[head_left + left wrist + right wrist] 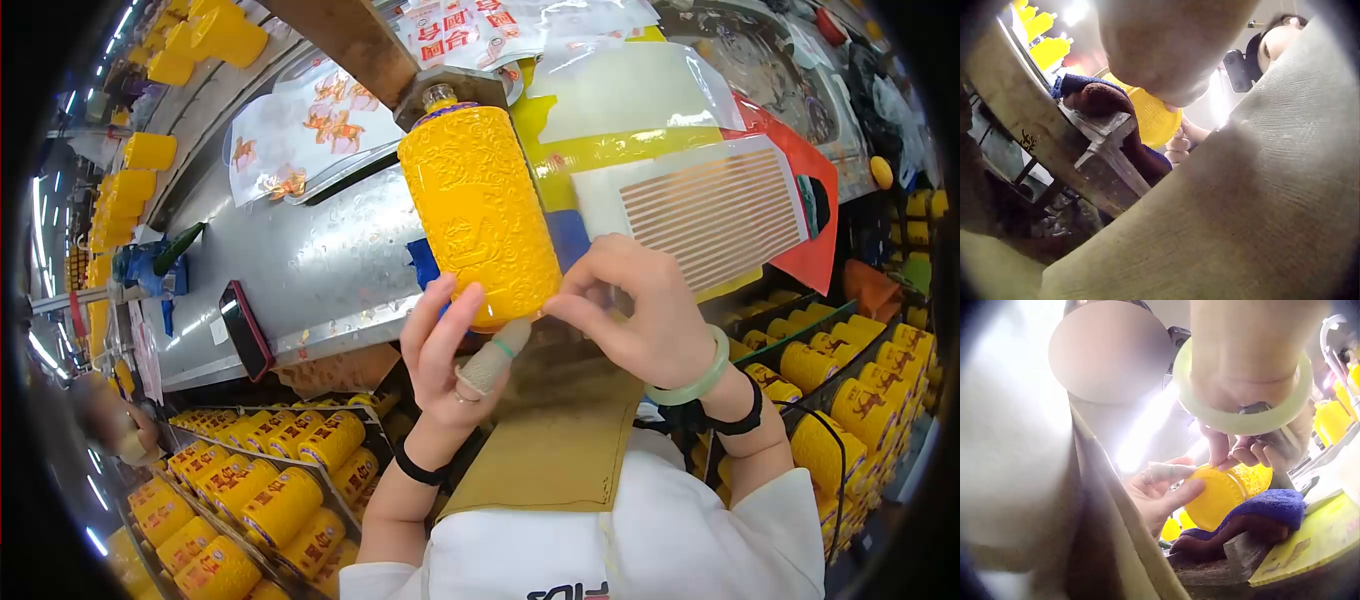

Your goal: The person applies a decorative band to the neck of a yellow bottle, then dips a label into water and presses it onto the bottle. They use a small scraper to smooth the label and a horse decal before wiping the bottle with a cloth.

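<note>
A yellow embossed bottle [480,200] lies with its neck against a metal block on a wooden post, its base toward the person. The left hand [450,360] grips the base end. A pale textured cover with a green band sits on one finger; in the right wrist view its thumb [1188,492] presses the round base [1216,499]. The right hand [640,310] has thumb and forefinger together at the base's rim. Its other fingers curl round a grey metallic tool [1272,432], partly hidden. Blue cloth [1272,509] lies under the bottle.
Crates of yellow bottles [285,500] stand at lower left and more bottles [865,410] at right. A phone [246,330] lies on the metal table [300,250]. A striped sheet [710,210] is right of the bottle, a decal sheet [320,125] left.
</note>
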The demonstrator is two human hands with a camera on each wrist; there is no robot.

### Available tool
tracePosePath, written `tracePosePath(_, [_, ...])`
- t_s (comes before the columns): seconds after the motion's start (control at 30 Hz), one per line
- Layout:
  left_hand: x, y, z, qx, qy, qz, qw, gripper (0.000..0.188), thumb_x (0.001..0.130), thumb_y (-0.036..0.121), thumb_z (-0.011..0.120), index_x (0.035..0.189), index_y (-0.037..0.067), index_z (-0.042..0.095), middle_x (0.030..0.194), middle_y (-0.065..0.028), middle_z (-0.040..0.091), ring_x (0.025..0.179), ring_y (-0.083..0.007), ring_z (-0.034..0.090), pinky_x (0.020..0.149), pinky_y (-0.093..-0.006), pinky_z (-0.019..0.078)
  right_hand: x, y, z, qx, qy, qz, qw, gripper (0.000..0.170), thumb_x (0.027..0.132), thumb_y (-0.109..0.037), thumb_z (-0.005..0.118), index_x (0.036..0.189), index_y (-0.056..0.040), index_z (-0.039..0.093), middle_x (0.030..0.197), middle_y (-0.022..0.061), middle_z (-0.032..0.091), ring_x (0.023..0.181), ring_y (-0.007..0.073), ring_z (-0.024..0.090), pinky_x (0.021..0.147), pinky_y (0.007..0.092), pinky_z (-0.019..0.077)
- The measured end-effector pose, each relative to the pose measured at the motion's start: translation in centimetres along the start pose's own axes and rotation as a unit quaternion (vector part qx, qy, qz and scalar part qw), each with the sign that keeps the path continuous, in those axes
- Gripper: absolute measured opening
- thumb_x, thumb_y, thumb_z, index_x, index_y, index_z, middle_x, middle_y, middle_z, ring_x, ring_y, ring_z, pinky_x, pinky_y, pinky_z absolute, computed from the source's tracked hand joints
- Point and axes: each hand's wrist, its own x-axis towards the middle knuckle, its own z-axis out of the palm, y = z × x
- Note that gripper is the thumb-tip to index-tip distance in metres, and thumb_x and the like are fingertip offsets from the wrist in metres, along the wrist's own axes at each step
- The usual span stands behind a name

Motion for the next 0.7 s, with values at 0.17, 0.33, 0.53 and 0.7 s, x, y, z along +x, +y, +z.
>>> tracePosePath(0.17, [-0.4,-0.6,0.4,-0.025,0.018,-0.006,1.000,0.024,0.080,-0.009,0.081,0.095,0.009,0.077,0.127,-0.0129,0.064,0.120,-0.0385,0.063,0.097,-0.0457,0.0595,-0.2,1.4,-0.5,0.001,0.037,0.015,0.999,0.015,0.088,-0.015,0.079,0.088,-0.0014,0.071,0.079,0.0121,0.067,0.067,0.0252,0.064,0.064,0.0344,0.0514])
tracePosePath(0.33, [-1.3,-0.6,1.2,-0.089,0.074,-0.085,0.990,0.032,0.077,-0.007,0.085,0.105,0.004,0.074,0.124,-0.0130,0.065,0.120,-0.0360,0.064,0.102,-0.0442,0.0571,-0.4,0.3,0.2,0.092,0.038,0.099,0.990,0.016,0.091,-0.016,0.076,0.095,-0.0014,0.069,0.079,0.0111,0.067,0.069,0.0220,0.064,0.067,0.0336,0.0509])
tracePosePath(0.53, [-1.7,-0.6,1.5,-0.098,0.086,-0.109,0.985,0.047,0.077,-0.004,0.087,0.119,-0.005,0.066,0.124,-0.0140,0.065,0.120,-0.0356,0.065,0.104,-0.0444,0.0552,-0.6,0.7,1.6,0.137,0.004,0.106,0.985,0.031,0.092,-0.022,0.079,0.106,-0.0010,0.060,0.082,0.0087,0.065,0.071,0.0179,0.063,0.066,0.0313,0.0484])
tracePosePath(0.7, [-1.8,-0.6,1.5,-0.095,0.089,-0.109,0.985,0.049,0.077,-0.004,0.087,0.121,-0.004,0.066,0.124,-0.0150,0.065,0.121,-0.0354,0.064,0.104,-0.0441,0.0545,-0.7,0.7,1.9,0.151,0.017,0.114,0.982,0.031,0.092,-0.021,0.080,0.104,-0.0008,0.061,0.079,0.0083,0.065,0.068,0.0162,0.062,0.064,0.0309,0.0478])
